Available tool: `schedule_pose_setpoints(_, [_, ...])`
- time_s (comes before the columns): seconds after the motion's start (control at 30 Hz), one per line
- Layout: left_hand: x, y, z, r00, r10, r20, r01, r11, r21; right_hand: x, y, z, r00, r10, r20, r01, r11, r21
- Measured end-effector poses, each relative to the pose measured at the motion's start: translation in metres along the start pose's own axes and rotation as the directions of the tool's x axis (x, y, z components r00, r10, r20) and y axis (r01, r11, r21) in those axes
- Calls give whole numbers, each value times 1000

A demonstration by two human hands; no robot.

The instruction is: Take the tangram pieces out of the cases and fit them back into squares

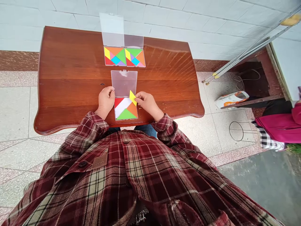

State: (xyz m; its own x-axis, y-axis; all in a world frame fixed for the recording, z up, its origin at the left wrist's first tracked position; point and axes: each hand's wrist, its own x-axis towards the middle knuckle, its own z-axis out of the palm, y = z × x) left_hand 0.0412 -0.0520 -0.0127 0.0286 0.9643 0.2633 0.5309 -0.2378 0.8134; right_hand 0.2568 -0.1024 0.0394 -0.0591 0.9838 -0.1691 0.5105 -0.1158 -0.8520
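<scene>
My right hand (147, 103) pinches a yellow tangram parallelogram (133, 96) between thumb and fingers, tilted above the right side of an open tangram case. The clear lid (124, 82) of this case is folded back, away from me. In its tray lie a red triangle (118, 101), an orange triangle (133, 109) and a green triangle (127, 115), with a bare white band (122, 108) between them. At the left edge of the lid, my left hand (105, 100) is closed, its thumb and forefinger pinching the case there.
Two filled tangram cases stand side by side farther back, their clear lids (113, 31) open. All sit on a brown wooden table (70, 72) against a white wall (164, 18). To the right are metal poles (246, 47), a white carton (231, 99) and a person's magenta sleeve (275, 125).
</scene>
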Motion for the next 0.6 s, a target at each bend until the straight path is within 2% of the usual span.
schedule_pose_setpoints(0.13, [0, 0, 0, 1000, 2, -4, -2, 1000, -13, 2, -4, 1, 998, -57, 1, 57, 997, -61])
schedule_pose_setpoints(0.33, [-1, 0, 1, 1000, -5, -11, 5, 1000, -12, 4, -12, 0, 977, -211, -22, 201, 952, -230])
schedule_pose_setpoints(0.6, [-1, 3, -2, 1000, -2, -10, 2, 1000, 14, -1, -16, 6, 967, -256, 1, 242, 911, -335])
